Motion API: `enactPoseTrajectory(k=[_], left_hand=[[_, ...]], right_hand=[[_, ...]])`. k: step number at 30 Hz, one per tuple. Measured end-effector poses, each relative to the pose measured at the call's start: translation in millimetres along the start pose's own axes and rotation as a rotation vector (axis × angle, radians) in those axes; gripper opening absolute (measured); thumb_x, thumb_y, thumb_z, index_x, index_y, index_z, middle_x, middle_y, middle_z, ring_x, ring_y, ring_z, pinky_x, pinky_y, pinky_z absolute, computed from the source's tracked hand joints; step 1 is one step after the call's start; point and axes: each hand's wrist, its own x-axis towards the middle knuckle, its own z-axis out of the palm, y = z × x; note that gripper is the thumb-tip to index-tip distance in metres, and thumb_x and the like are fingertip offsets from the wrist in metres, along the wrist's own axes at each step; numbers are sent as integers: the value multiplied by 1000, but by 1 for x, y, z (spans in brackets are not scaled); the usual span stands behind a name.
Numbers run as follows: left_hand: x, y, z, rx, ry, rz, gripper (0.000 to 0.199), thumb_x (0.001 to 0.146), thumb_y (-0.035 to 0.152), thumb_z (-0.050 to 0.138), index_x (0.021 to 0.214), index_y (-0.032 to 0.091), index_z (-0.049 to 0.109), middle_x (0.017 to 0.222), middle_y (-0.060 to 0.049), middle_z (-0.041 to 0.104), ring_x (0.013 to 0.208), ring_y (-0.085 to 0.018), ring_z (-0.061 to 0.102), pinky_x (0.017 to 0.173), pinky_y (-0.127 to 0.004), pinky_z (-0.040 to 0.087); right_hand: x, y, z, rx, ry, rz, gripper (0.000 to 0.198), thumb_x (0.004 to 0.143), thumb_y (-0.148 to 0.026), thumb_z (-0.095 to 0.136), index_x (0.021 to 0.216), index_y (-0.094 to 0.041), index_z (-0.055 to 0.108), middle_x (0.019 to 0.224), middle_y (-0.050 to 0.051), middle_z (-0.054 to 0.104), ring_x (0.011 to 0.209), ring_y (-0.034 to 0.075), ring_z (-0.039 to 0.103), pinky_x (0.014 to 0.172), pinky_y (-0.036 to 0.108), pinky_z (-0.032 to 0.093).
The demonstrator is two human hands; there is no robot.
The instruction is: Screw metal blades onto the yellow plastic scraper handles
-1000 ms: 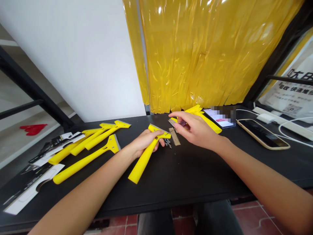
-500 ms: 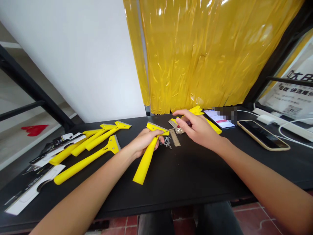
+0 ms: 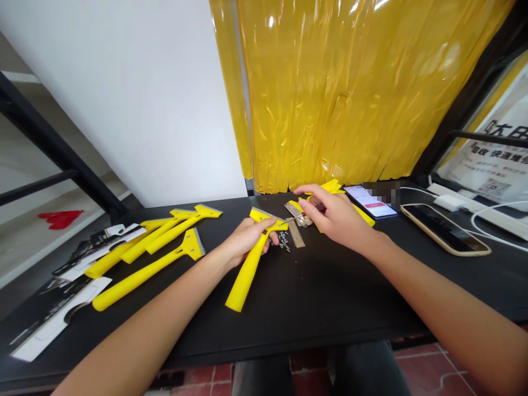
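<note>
My left hand (image 3: 249, 239) is closed around the neck of a yellow scraper (image 3: 244, 278), its handle slanting down toward the table's front. A metal blade lies along the scraper's far edge. My right hand (image 3: 330, 212) grips a screwdriver (image 3: 299, 217), whose thin shaft reaches left to the right end of the scraper head, by a screw. Most of its handle is hidden in my fingers. Small loose screws (image 3: 284, 241) lie just right of my left hand. Flat metal strips (image 3: 296, 234) are heaped between my hands.
Several yellow scrapers (image 3: 140, 278) lie at left beside black-and-white cardboard sleeves (image 3: 61, 319). More yellow parts (image 3: 365, 214) sit behind my right hand. Two phones, one lit (image 3: 371, 201) and one dark (image 3: 445, 228), lie at right near a white power strip (image 3: 487, 212) and cables.
The scraper head and screwdriver have shifted very slightly in the view. Both hands keep their holds, and the screwdriver tip stays at the scraper head's right end.
</note>
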Motion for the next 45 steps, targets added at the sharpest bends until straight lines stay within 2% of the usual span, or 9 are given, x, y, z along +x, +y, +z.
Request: enactPoseTrajectory(k=[7,13,19,23,28,31,35,40,45], left_hand=[[0,2,-11,64,83,209,27,83,35,71,70,12,73,64,-6,67,55,-12,56,56,-24,42],[-7,14,-17,252,175,297,29,85,37,69,69,13,74,59,-3,64,56,-13,55,58,-25,40],[-8,17,-20,247,273,356,28,84,39,69,77,13,77,61,-3,62,59,-14,54,57,-25,39],[-15,23,-19,265,286,394,26,82,37,71,78,12,76,62,-3,62,59,-15,55,57,-25,39],[-24,27,-16,372,327,447,26,83,37,70,72,14,72,64,-3,64,59,-15,56,56,-26,40],[-24,23,-16,605,369,591,22,87,35,67,86,15,74,73,-4,68,67,-18,61,63,-28,45],[-21,15,-13,857,345,863,25,94,26,58,114,19,71,94,-6,70,85,-21,65,79,-32,48],[-16,7,-9,847,395,937,20,94,23,59,111,19,69,92,-6,70,84,-19,66,78,-30,49],[-12,-4,-11,886,383,1114,29,90,12,58,118,18,65,97,-9,70,88,-19,66,79,-30,51]], right_hand=[[3,6,-3,-71,-105,-24,22,97,-32,53,111,-23,69,96,3,75,78,17,66,69,29,43],[7,20,-16,-23,-253,-18,28,101,-38,45,92,-22,67,90,3,72,82,18,64,72,30,42],[9,32,-17,107,-136,104,25,102,-42,42,96,-22,56,83,2,63,74,17,56,66,30,40],[7,22,-1,340,-60,116,23,101,-45,46,98,-23,54,84,0,57,72,14,52,64,28,42],[5,0,16,933,-42,360,27,97,-52,51,93,-27,42,74,-7,38,51,8,30,41,20,29],[6,-7,16,1083,3,460,30,92,-50,60,89,-27,41,70,-9,36,49,7,24,38,18,25],[6,-5,14,1023,-67,506,30,87,-46,69,85,-24,50,58,-11,29,45,6,18,37,19,16],[1,-4,26,939,-176,524,32,82,-50,74,83,-21,60,51,-12,27,43,6,17,37,20,13],[-2,-5,33,1089,-221,526,38,83,-53,72,74,-22,53,50,-12,26,43,6,15,37,21,12]])
